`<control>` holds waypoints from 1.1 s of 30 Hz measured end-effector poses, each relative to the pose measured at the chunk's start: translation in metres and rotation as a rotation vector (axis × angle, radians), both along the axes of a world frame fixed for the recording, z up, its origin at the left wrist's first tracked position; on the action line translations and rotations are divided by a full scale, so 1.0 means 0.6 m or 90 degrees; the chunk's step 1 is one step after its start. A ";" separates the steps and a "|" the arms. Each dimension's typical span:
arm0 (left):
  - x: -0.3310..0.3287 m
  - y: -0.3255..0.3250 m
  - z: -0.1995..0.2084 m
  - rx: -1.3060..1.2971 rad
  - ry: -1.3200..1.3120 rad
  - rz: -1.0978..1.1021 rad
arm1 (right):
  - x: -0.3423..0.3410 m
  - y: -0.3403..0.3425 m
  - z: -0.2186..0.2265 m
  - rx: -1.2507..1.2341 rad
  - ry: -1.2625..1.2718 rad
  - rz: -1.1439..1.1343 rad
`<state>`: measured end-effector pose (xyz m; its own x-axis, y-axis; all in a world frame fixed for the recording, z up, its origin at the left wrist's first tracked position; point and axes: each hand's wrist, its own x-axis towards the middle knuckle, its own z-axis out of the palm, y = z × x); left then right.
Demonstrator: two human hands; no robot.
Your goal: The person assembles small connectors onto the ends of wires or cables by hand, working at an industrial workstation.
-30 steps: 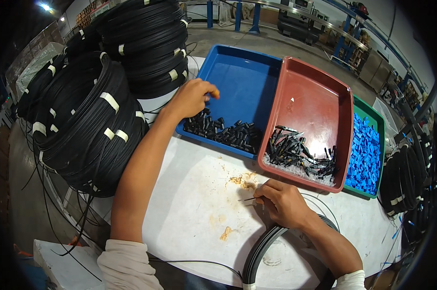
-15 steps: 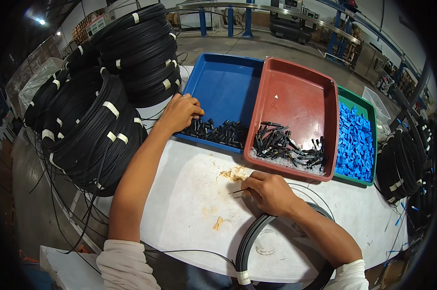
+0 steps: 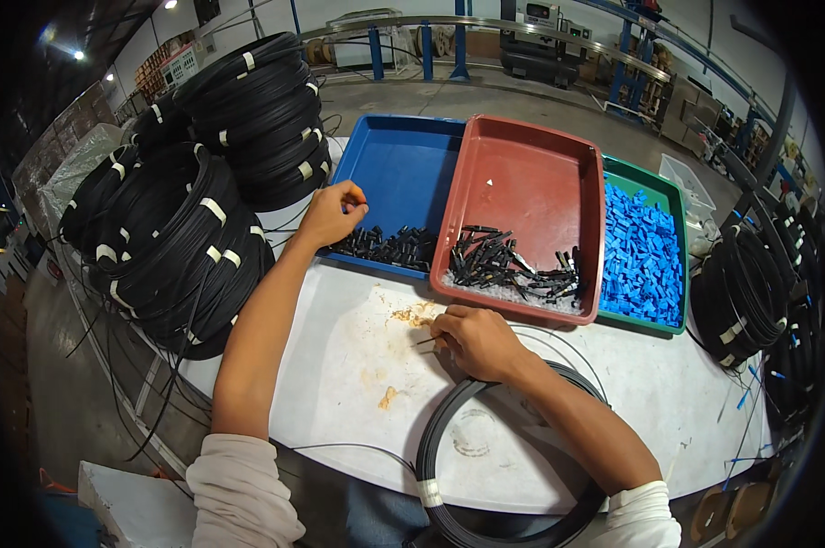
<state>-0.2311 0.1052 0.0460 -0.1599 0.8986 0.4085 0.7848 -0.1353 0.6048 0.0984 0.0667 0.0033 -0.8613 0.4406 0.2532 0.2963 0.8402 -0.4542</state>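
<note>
My left hand (image 3: pixel 336 216) is over the near left corner of the blue tray (image 3: pixel 403 164), just above a heap of small black connector parts (image 3: pixel 389 248). Its thumb and fingertips are pinched together; whatever is between them is too small to make out. In front of the red tray (image 3: pixel 531 192), my right hand (image 3: pixel 478 343) grips the end of a black cable, with a short tip poking out to the left of the fingers. Below that hand, the coil of black cable (image 3: pixel 433 438) lies at the table's near edge, bound with white tape.
Tall stacks of taped black cable coils (image 3: pixel 170 247) stand on the left. The red tray holds black parts (image 3: pixel 499 260), and a green tray (image 3: pixel 675 274) holds blue connectors (image 3: pixel 641 256). More coils (image 3: pixel 741 297) sit at the right. Loose cables hang off the left edge.
My left hand has lifted slightly off the heap of black parts, its fingertips now pinched. My right hand keeps its grip on the cable end. The whole view has shifted a little.
</note>
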 end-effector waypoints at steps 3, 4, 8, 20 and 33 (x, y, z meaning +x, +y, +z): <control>0.014 -0.008 -0.015 0.039 -0.300 -0.084 | 0.003 -0.001 -0.004 0.023 0.013 -0.015; 0.030 -0.017 -0.018 0.077 -0.486 -0.131 | 0.006 0.001 -0.005 0.027 0.017 -0.018; 0.092 -0.061 -0.040 0.133 -0.721 -0.280 | 0.018 -0.001 -0.009 0.057 0.045 -0.027; 0.303 -0.108 -0.103 0.067 -0.820 -0.465 | 0.115 0.011 0.020 -0.058 0.219 -0.120; 0.351 -0.143 -0.122 0.067 -0.656 -0.402 | 0.159 -0.004 0.028 -0.104 0.251 -0.109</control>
<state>-0.0208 0.0195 -0.0272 0.0009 0.9058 0.4238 -0.2805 -0.4065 0.8695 0.1935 0.0644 0.0200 -0.6238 0.6301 0.4625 0.2030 0.7020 -0.6826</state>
